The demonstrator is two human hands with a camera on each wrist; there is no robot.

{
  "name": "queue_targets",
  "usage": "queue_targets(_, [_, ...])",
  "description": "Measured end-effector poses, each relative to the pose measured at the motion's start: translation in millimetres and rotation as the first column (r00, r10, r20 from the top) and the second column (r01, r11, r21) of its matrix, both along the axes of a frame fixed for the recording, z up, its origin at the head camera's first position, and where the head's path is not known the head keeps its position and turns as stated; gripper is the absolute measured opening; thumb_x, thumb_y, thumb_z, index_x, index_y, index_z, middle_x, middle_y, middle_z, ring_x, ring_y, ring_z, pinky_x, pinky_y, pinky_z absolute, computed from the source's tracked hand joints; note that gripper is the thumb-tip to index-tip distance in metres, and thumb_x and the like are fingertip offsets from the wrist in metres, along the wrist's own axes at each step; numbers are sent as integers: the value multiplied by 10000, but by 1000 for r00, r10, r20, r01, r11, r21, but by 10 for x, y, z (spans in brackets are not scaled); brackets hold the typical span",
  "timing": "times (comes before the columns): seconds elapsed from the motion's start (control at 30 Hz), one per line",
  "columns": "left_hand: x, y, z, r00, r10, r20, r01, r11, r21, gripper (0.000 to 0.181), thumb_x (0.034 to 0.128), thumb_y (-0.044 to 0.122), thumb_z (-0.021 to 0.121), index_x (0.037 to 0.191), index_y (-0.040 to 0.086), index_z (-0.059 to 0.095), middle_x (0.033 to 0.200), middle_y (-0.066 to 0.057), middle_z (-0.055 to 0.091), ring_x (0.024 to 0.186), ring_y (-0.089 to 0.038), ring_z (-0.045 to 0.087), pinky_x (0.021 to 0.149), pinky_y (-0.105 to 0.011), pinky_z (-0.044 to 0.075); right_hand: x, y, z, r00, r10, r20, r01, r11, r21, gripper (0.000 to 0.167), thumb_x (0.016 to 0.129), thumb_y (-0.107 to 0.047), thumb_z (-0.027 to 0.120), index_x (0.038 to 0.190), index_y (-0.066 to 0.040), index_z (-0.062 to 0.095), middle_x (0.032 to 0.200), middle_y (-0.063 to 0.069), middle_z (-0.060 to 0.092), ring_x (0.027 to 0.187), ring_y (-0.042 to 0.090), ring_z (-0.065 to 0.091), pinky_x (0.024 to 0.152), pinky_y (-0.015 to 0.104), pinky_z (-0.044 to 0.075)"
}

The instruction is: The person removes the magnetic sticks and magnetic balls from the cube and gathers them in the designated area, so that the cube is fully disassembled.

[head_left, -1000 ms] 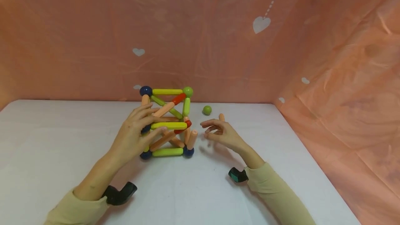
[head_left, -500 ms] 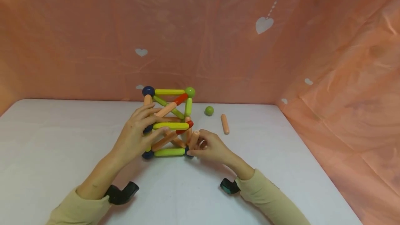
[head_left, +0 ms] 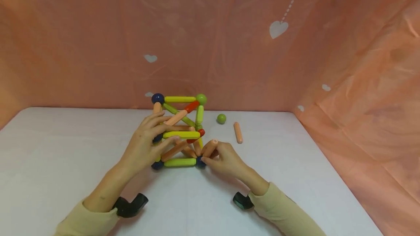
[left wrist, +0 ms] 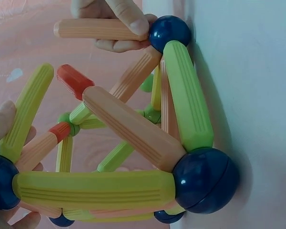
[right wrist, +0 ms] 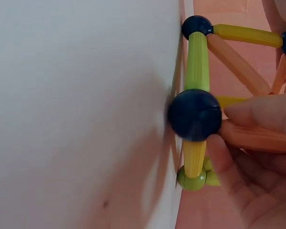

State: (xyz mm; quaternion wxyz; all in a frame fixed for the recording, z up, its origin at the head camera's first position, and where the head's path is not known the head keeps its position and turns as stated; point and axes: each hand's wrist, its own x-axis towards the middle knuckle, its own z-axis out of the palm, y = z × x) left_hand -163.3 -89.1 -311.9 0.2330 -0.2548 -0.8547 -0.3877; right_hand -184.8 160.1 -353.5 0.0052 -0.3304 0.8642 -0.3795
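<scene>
A frame of magnetic building rods (head_left: 181,135) and balls stands on the table in the head view. My left hand (head_left: 146,139) grips its left side around a middle dark blue ball (left wrist: 2,181), fingers spread over the upper yellow rod (left wrist: 26,112). At the near right corner, my right hand (head_left: 226,159) pinches a peach rod (left wrist: 100,29) between thumb and fingers. One end of that rod meets the corner's dark blue ball (right wrist: 195,114); its other end points up, leaning right, and is free. Part of the frame lies hidden behind the left hand.
A loose green ball (head_left: 221,118) and a loose peach rod (head_left: 238,133) lie on the white table (head_left: 279,156) right of the frame. An orange cloth (head_left: 229,46) with white hearts hangs behind and along the right side.
My right hand has come left and toward me from beside the loose rod and now pinches the corner's peach rod, which leans further right. The left hand keeps its hold.
</scene>
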Motion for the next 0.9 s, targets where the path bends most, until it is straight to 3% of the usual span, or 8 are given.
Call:
queue_targets(0.2, [8, 12, 11, 1000, -8, -4, 8, 1000, 12, 280, 761, 86, 785, 1031, 39, 730, 1219, -190, 613, 1274, -362, 434, 990, -602, 393, -25, 141, -18, 997, -77, 1, 77, 997, -23, 53, 845, -38, 701, 822, -58, 658, 954, 80, 671, 835, 135, 630, 717, 213, 532])
queue_targets(0.37, [25, 9, 18, 1000, 7, 28, -7, 1000, 7, 289, 768, 92, 782, 1039, 16, 721, 1246, -210, 595, 1301, -377, 414, 991, -629, 383, -84, 267, -17, 976, -219, 17, 220, 974, -60, 150, 807, -91, 764, 905, -9, 685, 930, 113, 676, 757, 152, 667, 691, 213, 545])
queue_targets(0.5, [31, 4, 24, 1000, 1, 19, -1, 1000, 15, 279, 763, 88, 785, 1027, 23, 723, 1239, -204, 602, 1284, -372, 429, 993, -627, 380, -158, 397, -3, 932, -345, 108, 356, 928, -113, 303, 797, -61, 764, 1059, 50, 661, 942, 163, 692, 784, 213, 685, 709, 246, 551])
queue_targets(0.63, [34, 1, 25, 999, -5, 37, 4, 1000, 24, 273, 769, 93, 785, 1020, 6, 722, 1221, -192, 607, 1314, -362, 404, 998, -641, 368, -244, 577, 21, 869, -450, 206, 482, 864, -143, 452, 804, -33, 739, 1209, 56, 560, 954, 205, 693, 842, 237, 683, 761, 279, 543])
queue_targets(0.8, [34, -1, 31, 999, 2, 50, -3, 1000, 21, 262, 783, 107, 782, 1026, 29, 723, 1232, -190, 603, 1327, -364, 390, 1006, -648, 352, -355, 820, 33, 789, -539, 296, 580, 811, -69, 538, 832, -78, 698, 1311, 30, 478, 1048, 225, 682, 943, 267, 680, 812, 298, 515])
queue_targets(0.9, [32, -2, 34, 998, 5, 60, -6, 1000, 24, 245, 790, 114, 779, 1014, 30, 721, 1232, -192, 603, 1324, -363, 393, 1012, -645, 349, -417, 927, 35, 768, -568, 297, 594, 804, 2, 546, 843, -105, 679, 1319, 67, 476, 1112, 254, 652, 1000, 328, 660, 822, 330, 522])
